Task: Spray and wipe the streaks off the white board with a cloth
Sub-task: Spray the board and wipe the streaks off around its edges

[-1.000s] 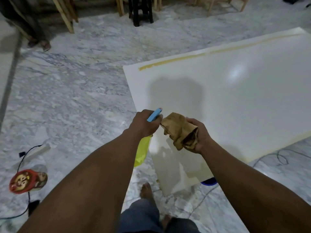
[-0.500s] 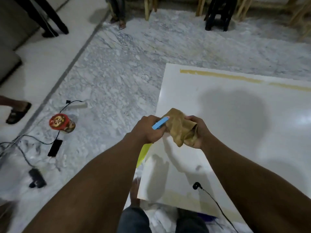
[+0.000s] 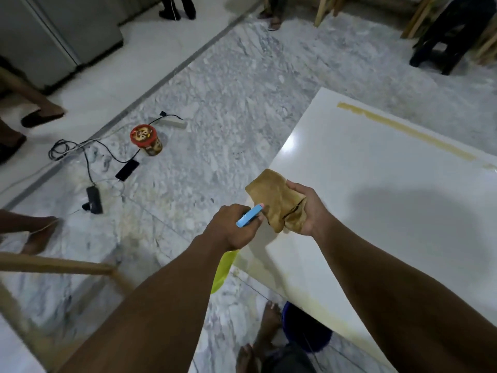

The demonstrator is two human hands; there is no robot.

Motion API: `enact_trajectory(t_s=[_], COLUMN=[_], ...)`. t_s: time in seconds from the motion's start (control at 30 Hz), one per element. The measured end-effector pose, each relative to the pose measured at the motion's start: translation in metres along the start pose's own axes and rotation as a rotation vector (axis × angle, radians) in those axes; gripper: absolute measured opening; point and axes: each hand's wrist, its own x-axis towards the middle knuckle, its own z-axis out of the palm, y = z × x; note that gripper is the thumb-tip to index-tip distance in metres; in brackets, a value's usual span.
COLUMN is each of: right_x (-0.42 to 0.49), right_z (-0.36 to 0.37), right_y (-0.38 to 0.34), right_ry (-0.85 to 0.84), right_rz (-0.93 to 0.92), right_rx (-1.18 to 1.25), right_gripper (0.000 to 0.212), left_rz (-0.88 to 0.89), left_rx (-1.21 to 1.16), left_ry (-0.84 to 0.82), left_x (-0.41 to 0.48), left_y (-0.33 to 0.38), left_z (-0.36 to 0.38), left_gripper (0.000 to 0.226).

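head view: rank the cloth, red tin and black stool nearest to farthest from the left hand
1. cloth, just right of the left hand, held by the right hand
2. red tin, on the floor, forward left
3. black stool, far back right

Open path: the white board ahead of me lies unobstructed up to a yellowish streak near its far edge. Floor obstacles to my left: jar, phone, cables; wooden frame beside my left arm; blue bucket at the board's near edge.
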Motion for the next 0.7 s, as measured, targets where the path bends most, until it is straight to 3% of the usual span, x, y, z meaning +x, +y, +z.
enact_trajectory(t_s=[0.27, 0.37, 0.7], right_x=[-0.028, -0.037, -0.063], right_z=[0.009, 0.014, 0.008], right_y=[0.064, 0.083, 0.106], right_ry=[-0.023, -0.034, -0.029], right_rz=[0.034, 0.031, 0.062], right_rx=[-0.019, -0.058, -0.178], right_gripper=[0.059, 0.050, 0.052], left_rz=[-0.003, 0.009, -0.049], left_rx=[-0.055, -0.032, -0.031], left_ry=[0.038, 0.059, 0.172], left_x=[-0.068, -0.092, -0.145], left_y=[-0.026, -0.037, -0.045], left_z=[0.017, 0.026, 0.052], left_gripper=[0.039, 0.045, 0.050])
